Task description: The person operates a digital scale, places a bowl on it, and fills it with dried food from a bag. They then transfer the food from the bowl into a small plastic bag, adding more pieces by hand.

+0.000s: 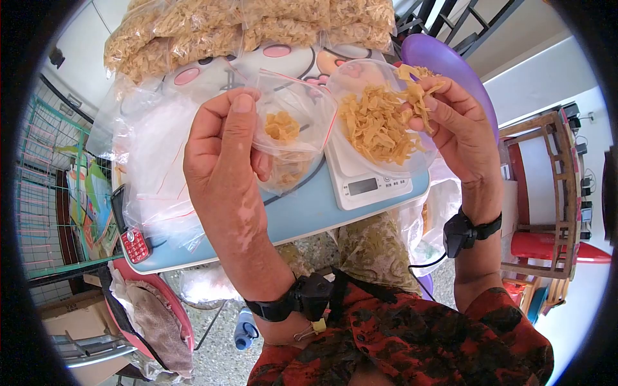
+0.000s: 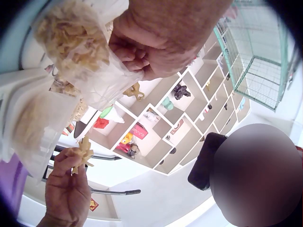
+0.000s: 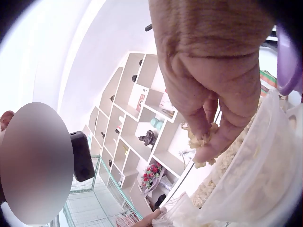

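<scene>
My left hand (image 1: 224, 145) grips a clear zip bag (image 1: 301, 100) with a red seal line by its edge, thumb on top. Dried yellowish flakes (image 1: 282, 127) show inside the bag, and in the left wrist view the bag (image 2: 94, 78) is seen bulging with them. Between thumb and fingers, my right hand (image 1: 465, 125) pinches a small bunch of the same flakes (image 1: 421, 96). Just below it, a translucent bowl (image 1: 342, 72) holds a heap of loose flakes (image 1: 376, 125). The bowl sits on a white digital scale (image 1: 372, 197).
Filled bags of flakes (image 1: 251, 35) are lined up along the table's far side. Flat clear bags (image 1: 158, 151) lie at the left, near a red keypad phone (image 1: 134, 246). A purple chair back (image 1: 444, 64) stands beyond the table's right corner.
</scene>
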Available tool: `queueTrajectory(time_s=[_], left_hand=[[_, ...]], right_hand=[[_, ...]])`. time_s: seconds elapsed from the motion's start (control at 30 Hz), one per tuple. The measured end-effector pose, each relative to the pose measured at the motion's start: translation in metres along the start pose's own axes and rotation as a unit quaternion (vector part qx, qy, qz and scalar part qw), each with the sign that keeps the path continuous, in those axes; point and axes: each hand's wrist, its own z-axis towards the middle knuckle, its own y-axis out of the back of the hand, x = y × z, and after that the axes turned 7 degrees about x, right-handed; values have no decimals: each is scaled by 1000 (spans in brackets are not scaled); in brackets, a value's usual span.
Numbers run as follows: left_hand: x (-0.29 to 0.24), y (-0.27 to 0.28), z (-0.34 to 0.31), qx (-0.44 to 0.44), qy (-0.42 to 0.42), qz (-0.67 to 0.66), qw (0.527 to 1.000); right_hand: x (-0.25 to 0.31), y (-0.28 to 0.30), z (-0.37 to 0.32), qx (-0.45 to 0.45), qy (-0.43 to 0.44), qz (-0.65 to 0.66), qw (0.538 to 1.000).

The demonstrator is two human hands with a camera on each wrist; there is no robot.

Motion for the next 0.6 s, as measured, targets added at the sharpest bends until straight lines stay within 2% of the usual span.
queueTrajectory(time_s=[0.4,0.6], left_hand=[[2,2,1,17,0,2,1000],[3,2,0,29,2,-3,1000]], right_hand=[[12,-14,-5,-2,5,-12,1000],[29,-36,2,70,53,-83,993]])
